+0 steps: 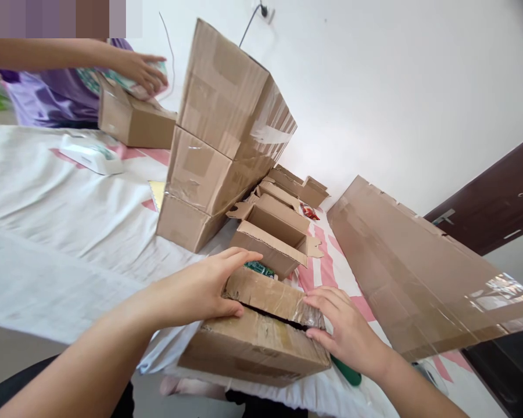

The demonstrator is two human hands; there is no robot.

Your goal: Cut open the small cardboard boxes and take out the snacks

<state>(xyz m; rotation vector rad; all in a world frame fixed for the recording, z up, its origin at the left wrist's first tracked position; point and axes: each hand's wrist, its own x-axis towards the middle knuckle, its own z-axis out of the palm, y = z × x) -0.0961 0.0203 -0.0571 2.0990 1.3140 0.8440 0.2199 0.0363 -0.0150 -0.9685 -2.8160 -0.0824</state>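
Directly in front of me a brown cardboard box (261,348) sits at the table's near edge. Its top flap (274,293) is partly raised, leaving a dark narrow gap along the front. My left hand (207,284) grips the left end of the flap, thumb at the gap and fingers over the far side. At the other end, my right hand (342,322) holds the right side of the flap between thumb and fingers. Just behind the box shows a green packet (260,268), mostly hidden. Under my right wrist part of a dark green object (346,371) sticks out.
Past my box stands an open carton (272,238), with more open boxes behind. Three stacked cartons (200,157) rise at left. A tall cardboard panel (418,267) leans at right. Across the table, another person's hand (146,72) is over a box (150,125), near a white device (91,154).
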